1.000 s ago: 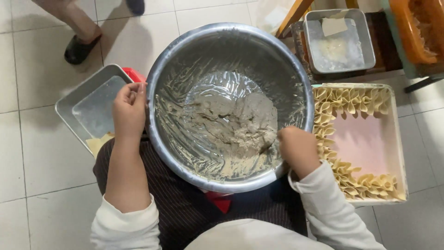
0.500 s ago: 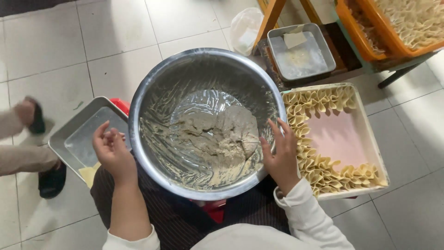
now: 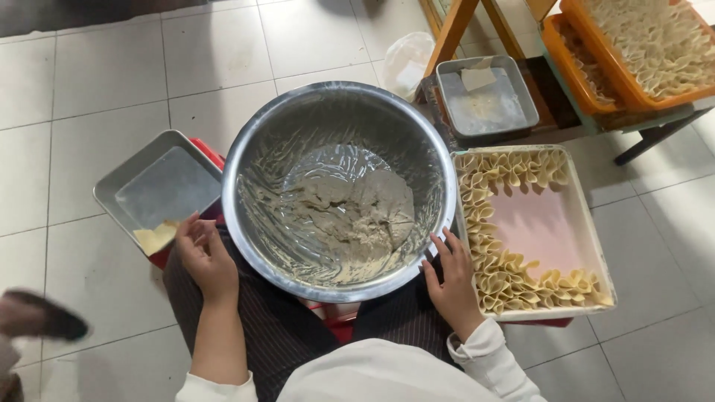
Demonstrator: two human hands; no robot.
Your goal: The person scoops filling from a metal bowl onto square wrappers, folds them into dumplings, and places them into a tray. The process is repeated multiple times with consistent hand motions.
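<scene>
Steel bowl (image 3: 339, 112); grey filling (image 3: 357, 212) smeared inside.

You have a single view, from a camera worn on your head. It looks almost straight down at your lap and the tiled floor (image 3: 89, 82), close enough that the steel bowl (image 3: 339, 112) fills the centre. Your left hand (image 3: 206, 259) and right hand (image 3: 451, 281) enter from the bottom edge. The pink tray (image 3: 592, 246) sits at the right, a metal pan (image 3: 112, 195) at the left. No second view overlaps it.
</scene>
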